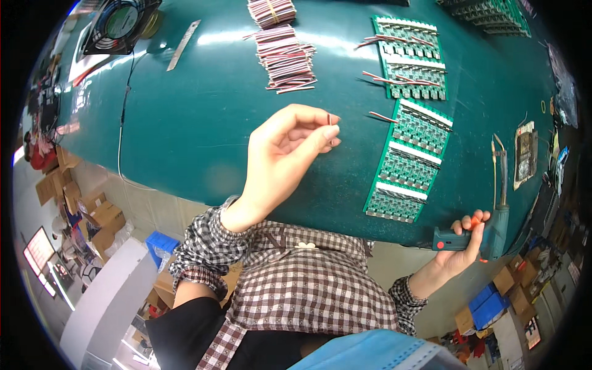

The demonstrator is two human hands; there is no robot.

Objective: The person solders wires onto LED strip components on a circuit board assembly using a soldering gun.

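Note:
My left hand [277, 160] is raised over the green table, thumb and forefinger pinched on a short thin wire [329, 119]. At the table's right front edge, my right hand [459, 250] grips the handle of a dark green soldering gun [495, 233]; its metal tip points away from me. Between the hands lies a panel of green circuit boards [410, 161] with white connector strips, one red-and-white wire [383, 116] at its upper left. Beyond it is a second board panel [414, 57] with several wires across it. A pile of short wires [287, 61] lies beyond my left hand.
A black fan [118, 26] stands at the far left, with its cable [124, 102] running to the front edge. Near it lies a metal strip [184, 45]. More circuit boards [493, 17] are stacked at the far right. A small worn tray [525, 155] sits beyond the soldering gun.

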